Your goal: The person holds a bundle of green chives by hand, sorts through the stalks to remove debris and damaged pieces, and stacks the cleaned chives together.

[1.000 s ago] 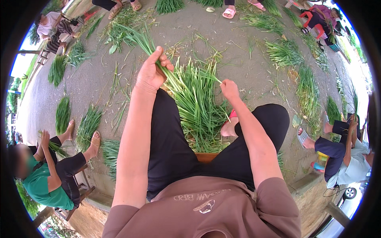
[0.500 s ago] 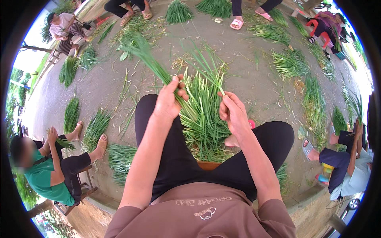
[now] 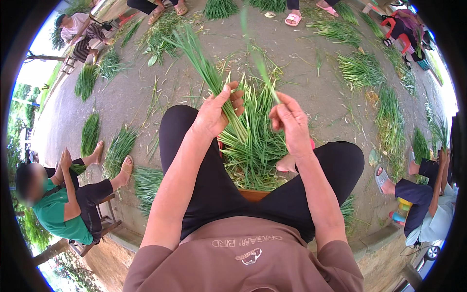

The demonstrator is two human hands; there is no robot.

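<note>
while the left hand grips a leaf bunch, the right hand pinches one blade

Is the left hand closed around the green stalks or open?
Closed: the left hand has its fingers curled around a bunch of green stalks.

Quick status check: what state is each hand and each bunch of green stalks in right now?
left hand: closed around a bundle of green stalks, raised and tilted away.
right hand: pinching a single stalk, lifted upright.
pile of stalks: loose, heaped between the knees.
sorted bunches: lying flat on the ground, apart from each other.
</note>
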